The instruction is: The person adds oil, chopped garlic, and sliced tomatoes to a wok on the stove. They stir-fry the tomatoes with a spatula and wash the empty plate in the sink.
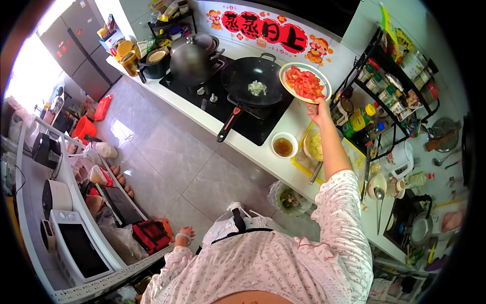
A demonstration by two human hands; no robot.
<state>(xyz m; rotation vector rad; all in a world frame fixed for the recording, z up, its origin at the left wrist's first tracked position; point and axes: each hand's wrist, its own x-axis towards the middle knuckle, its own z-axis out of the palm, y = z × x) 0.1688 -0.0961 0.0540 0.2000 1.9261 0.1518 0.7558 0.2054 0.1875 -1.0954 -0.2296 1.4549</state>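
My right hand [318, 110] grips the near rim of a plate [328, 83] of cut tomatoes [305, 84]. The plate is held up beside the right edge of a black wok [238, 78]. A small heap of pale chopped pieces [257, 88] lies in the wok, whose handle [229, 124] points towards me. Down at my left side hangs my left hand [185, 233], away from the counter, its fingers loosely apart and nothing visible in them.
A lidded pot [191, 63] stands on the left burner. On the counter are a bowl of brown liquid [283, 147], a bowl of yellowish food [314, 146] and a knife [316, 173]. A spice rack [387, 86] stands right; a waste bag [288, 198] hangs below the counter edge.
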